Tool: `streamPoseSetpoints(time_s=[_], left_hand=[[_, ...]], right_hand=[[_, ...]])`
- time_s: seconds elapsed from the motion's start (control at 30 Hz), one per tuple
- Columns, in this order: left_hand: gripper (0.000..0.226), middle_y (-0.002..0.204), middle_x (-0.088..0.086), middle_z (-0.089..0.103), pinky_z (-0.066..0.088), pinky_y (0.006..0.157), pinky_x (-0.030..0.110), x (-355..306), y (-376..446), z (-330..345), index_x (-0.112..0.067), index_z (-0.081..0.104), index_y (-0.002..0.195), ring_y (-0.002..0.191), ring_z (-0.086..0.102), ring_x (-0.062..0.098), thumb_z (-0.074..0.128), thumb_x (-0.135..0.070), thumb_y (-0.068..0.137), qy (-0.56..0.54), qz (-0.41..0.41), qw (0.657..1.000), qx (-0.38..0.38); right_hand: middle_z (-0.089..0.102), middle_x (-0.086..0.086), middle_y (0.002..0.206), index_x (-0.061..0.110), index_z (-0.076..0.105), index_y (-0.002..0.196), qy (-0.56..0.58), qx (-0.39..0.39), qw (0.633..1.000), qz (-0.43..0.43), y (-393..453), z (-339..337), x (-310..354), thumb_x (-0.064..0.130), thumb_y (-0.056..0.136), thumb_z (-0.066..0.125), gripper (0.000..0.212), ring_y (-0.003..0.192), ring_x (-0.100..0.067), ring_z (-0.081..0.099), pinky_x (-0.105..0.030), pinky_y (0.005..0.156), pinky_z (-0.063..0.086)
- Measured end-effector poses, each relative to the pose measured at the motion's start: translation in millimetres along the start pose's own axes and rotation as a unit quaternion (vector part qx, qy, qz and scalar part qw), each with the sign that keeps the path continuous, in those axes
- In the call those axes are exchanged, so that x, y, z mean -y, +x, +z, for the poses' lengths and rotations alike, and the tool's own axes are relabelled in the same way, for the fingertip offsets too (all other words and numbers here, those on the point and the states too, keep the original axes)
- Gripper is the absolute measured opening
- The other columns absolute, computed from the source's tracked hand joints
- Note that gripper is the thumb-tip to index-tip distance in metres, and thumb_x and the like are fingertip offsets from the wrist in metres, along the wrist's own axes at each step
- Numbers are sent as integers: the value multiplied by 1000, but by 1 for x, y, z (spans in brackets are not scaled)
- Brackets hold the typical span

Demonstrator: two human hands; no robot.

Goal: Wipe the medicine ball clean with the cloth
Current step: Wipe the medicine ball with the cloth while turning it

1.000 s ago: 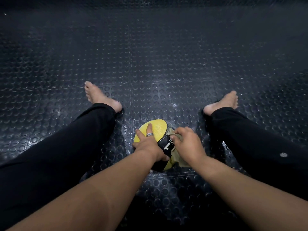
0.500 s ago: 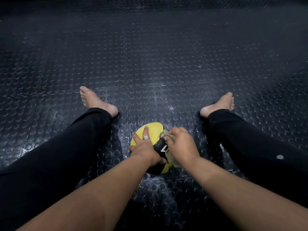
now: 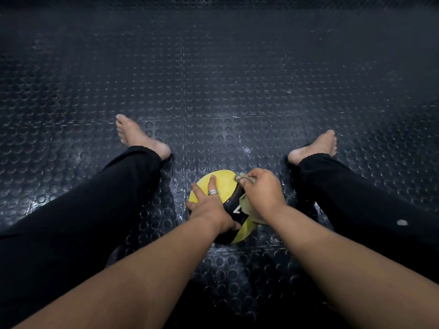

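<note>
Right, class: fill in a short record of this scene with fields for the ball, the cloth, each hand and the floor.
ball: yellow and black medicine ball, on the floor between the legs
cloth: pale cloth, draped over the ball's right side
left hand: left hand rests on the ball, fingers spread
right hand: right hand grips the cloth against the ball
floor: dark studded floor

Head view: I see the yellow-and-black medicine ball (image 3: 221,186) on the studded black floor mat (image 3: 213,91), between two outstretched legs in black trousers, feet bare. Left hand (image 3: 209,205) rests spread on the ball's top, ring on one finger. Right hand (image 3: 261,193) grips the pale cloth (image 3: 247,205), pressing it against the ball's right side.
</note>
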State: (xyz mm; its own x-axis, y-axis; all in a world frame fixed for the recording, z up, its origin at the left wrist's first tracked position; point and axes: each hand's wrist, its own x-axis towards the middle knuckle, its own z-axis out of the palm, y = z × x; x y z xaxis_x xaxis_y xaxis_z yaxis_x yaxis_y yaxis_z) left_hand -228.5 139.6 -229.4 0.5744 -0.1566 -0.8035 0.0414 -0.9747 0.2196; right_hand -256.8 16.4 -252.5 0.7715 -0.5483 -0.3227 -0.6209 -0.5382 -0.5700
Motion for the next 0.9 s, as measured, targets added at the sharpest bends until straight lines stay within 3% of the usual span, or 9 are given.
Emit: streamPoseSetpoints(time_s=[0.23,0.4,0.63,0.83,0.9], left_hand=[[122,158,8,-27,36,111,45,8,6,1,-39,-24,148,146,9,43,75,-19,81,-9,5,1000,-11],[136,159,7,-26,33,111,50,2,2,-1,-40,-26,147,147,1,43,86,-37,70,-4,-1,1000,2],[130,158,8,-27,36,109,44,6,6,1,-40,-25,148,146,7,43,82,-24,76,-8,4,1000,-9],[138,158,5,-27,32,113,50,5,7,3,-42,-26,147,147,1,42,88,-37,68,-11,2,1000,-3],[138,158,4,-27,32,114,49,10,9,3,-42,-25,147,147,4,42,88,-34,68,-17,4,1000,-5]], right_hand=[[50,3,97,13,63,91,-8,15,998,-68,-49,3,-1,25,89,61,13,91,-18,55,-27,78,42],[53,-4,99,13,63,96,-14,-12,1000,-19,-18,0,4,27,90,59,16,91,-24,56,-31,80,44],[52,-2,101,12,63,100,-26,2,997,-70,-41,2,6,25,90,58,17,90,-22,55,-31,79,45],[54,-6,104,12,63,100,-7,-7,1000,-7,-13,-1,8,26,90,58,18,94,-25,56,-27,81,40],[54,-5,105,12,62,101,-21,-3,999,-31,-22,0,11,26,91,57,18,93,-25,56,-30,80,42]])
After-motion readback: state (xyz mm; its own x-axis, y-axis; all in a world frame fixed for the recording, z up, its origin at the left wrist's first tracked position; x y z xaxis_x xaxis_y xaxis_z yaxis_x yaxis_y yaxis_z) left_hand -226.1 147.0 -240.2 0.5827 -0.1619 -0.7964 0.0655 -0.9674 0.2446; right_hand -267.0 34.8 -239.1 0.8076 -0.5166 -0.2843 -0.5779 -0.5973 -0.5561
